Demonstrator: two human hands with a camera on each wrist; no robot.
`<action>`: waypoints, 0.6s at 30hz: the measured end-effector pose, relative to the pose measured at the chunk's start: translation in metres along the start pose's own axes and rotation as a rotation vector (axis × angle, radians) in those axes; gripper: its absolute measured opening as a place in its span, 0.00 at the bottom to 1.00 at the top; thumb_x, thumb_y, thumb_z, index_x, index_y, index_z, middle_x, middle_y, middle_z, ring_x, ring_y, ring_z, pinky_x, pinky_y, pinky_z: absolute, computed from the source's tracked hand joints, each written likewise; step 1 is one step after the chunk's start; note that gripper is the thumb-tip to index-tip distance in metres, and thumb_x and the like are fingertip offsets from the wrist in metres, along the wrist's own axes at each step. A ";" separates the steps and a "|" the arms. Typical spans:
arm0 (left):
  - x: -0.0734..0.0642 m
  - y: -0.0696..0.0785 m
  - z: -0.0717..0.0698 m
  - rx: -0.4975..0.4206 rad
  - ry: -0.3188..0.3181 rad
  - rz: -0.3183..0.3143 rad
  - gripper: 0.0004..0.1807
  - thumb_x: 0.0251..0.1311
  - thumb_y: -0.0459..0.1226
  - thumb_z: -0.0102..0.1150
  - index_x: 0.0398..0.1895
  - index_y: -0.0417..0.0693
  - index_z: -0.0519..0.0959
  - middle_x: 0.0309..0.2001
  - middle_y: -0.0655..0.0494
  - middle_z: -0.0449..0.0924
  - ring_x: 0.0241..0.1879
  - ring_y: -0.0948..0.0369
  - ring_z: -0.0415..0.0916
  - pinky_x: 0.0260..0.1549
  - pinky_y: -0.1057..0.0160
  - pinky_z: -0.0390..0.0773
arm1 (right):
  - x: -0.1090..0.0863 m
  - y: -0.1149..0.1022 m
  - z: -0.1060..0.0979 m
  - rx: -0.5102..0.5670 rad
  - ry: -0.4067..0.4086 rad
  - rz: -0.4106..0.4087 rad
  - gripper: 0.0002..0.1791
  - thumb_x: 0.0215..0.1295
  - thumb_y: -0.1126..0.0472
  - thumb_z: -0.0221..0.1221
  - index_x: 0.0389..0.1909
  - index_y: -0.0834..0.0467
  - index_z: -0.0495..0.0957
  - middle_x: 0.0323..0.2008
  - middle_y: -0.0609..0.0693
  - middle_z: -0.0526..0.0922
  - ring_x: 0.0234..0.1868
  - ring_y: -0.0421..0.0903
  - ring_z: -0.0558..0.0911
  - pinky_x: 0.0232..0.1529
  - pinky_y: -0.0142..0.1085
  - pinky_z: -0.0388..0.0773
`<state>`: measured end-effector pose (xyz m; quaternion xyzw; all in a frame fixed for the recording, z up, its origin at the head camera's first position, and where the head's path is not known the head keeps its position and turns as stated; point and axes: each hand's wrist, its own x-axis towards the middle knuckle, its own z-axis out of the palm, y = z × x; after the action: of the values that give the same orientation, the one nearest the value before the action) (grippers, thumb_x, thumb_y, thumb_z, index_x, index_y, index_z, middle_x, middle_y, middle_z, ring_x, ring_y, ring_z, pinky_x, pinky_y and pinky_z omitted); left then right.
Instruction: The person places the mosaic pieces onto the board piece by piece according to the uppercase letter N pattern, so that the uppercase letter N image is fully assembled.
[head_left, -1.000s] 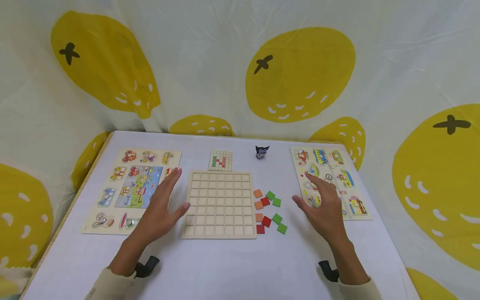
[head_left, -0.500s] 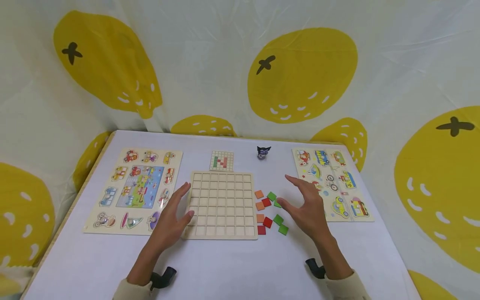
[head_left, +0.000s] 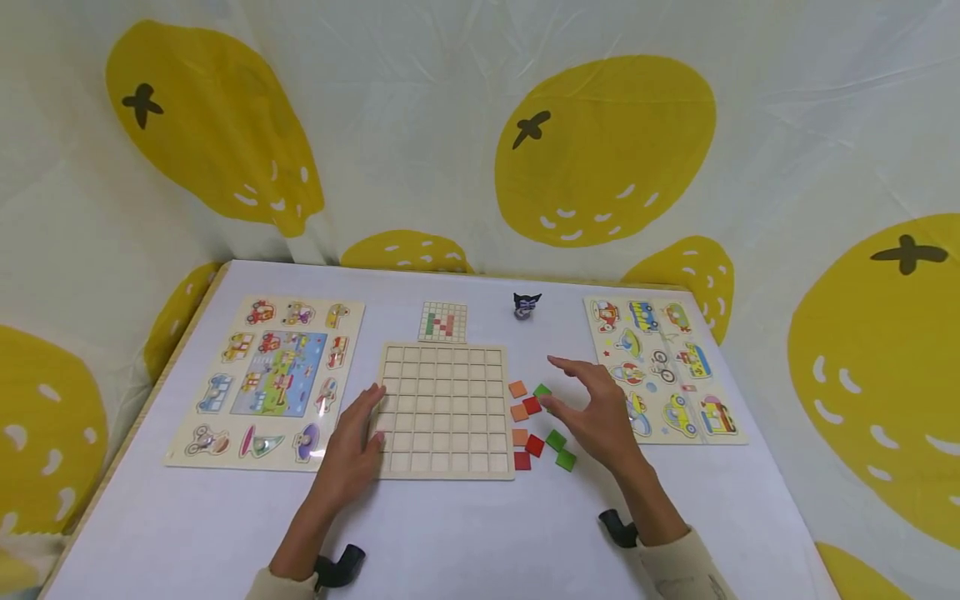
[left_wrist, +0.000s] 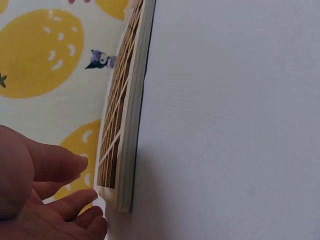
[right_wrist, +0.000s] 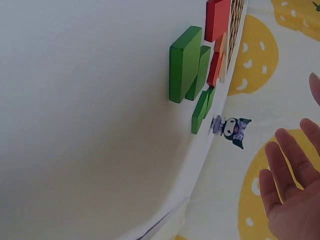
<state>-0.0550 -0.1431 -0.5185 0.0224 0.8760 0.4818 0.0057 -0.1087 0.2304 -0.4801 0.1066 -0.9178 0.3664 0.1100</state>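
Observation:
My left hand (head_left: 348, 454) is beside the left edge of a pale wooden grid board (head_left: 442, 410), fingers relaxed and thumb apart. In the left wrist view a narrow gap shows between its fingertips and the board (left_wrist: 131, 135); whether it touches elsewhere I cannot tell. My right hand (head_left: 598, 415) hovers right of several small square tiles, its thumb and forefinger spread and nothing between them. The tiles lie right of the board: orange (head_left: 517, 389), red (head_left: 535, 446) and green (head_left: 556, 440). One green tile is partly hidden behind the right thumb.
Behind the board lies a small pattern card (head_left: 442, 322) with coloured squares. A dark-eared figurine (head_left: 525, 307) stands to its right. Wooden picture puzzles flank the board, a left puzzle (head_left: 318, 315) and a right puzzle (head_left: 656, 427). A lemon-print curtain (head_left: 420, 125) hangs behind the table.
Both hands have moved inward: the left from over the left puzzle to the board's edge, the right from over the right puzzle toward the green tiles. Board and tiles look unmoved.

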 end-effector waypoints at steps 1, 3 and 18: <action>0.000 -0.001 0.001 0.002 0.004 -0.003 0.39 0.69 0.23 0.53 0.83 0.48 0.62 0.85 0.45 0.56 0.85 0.41 0.47 0.82 0.33 0.50 | 0.001 0.000 0.001 0.003 -0.011 0.005 0.36 0.61 0.52 0.77 0.71 0.40 0.78 0.67 0.44 0.83 0.65 0.48 0.78 0.64 0.58 0.81; -0.001 -0.001 0.003 0.009 0.008 -0.018 0.38 0.70 0.22 0.52 0.83 0.48 0.62 0.85 0.45 0.56 0.86 0.42 0.47 0.82 0.34 0.50 | 0.002 0.001 0.003 0.007 -0.037 0.015 0.35 0.62 0.52 0.77 0.70 0.40 0.79 0.66 0.45 0.83 0.65 0.49 0.78 0.65 0.58 0.81; -0.003 -0.003 0.008 0.093 0.012 -0.034 0.37 0.69 0.19 0.47 0.82 0.40 0.61 0.86 0.46 0.54 0.86 0.44 0.46 0.83 0.35 0.52 | 0.030 -0.001 0.027 -0.046 -0.259 0.173 0.24 0.65 0.57 0.74 0.62 0.48 0.85 0.57 0.49 0.89 0.60 0.51 0.78 0.63 0.50 0.81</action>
<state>-0.0520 -0.1379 -0.5250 0.0049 0.8977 0.4405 0.0073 -0.1408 0.2074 -0.4902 0.0709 -0.9382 0.3366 -0.0387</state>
